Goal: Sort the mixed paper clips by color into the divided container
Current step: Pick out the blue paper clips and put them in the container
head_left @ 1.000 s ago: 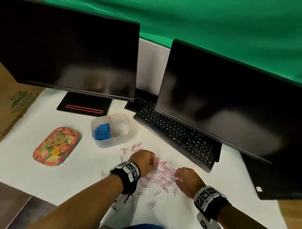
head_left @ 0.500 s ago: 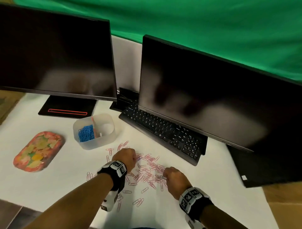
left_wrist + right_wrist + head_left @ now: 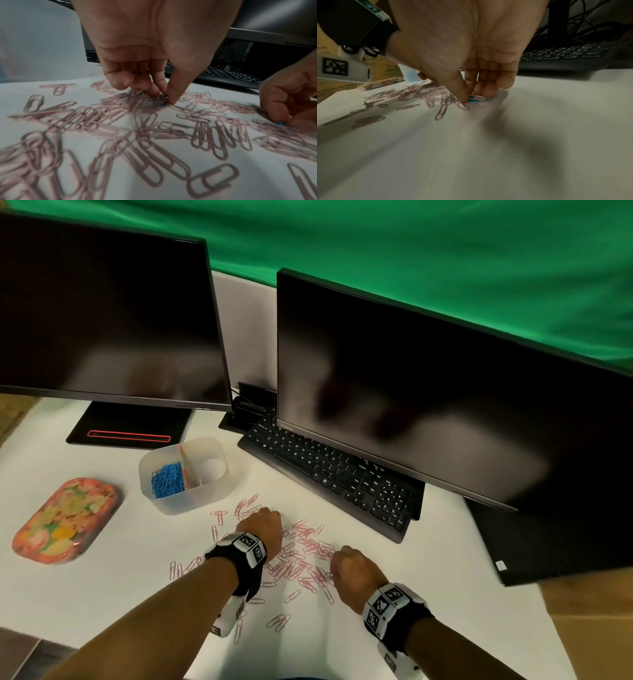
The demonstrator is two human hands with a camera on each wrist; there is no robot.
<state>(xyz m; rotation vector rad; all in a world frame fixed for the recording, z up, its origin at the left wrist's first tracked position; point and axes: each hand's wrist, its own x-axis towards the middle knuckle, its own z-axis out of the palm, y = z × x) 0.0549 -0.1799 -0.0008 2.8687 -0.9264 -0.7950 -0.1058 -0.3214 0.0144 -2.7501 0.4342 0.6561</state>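
Several pink paper clips [image 3: 301,556] lie scattered on the white table sheet. My left hand [image 3: 262,523] is down on the far side of the pile; in the left wrist view its thumb and fingers [image 3: 164,97] pinch a blue clip [image 3: 158,103]. My right hand [image 3: 349,568] is at the pile's right edge, and its fingers [image 3: 465,100] pinch a blue clip [image 3: 477,99] lying among pink ones. The translucent divided container [image 3: 191,501] stands behind and left, with blue clips [image 3: 168,482] in its left compartment.
A black keyboard [image 3: 329,470] lies behind the pile under the right monitor [image 3: 428,392]. The left monitor [image 3: 102,313] stands on a black base [image 3: 130,429]. A flowered tray [image 3: 65,522] sits at the far left. A cardboard box [image 3: 330,83] lies beyond the table's left edge.
The head camera has shifted, so the scene sits differently in frame. Both hands stay low on the pile, with the right hand slightly further toward the pile's right edge.
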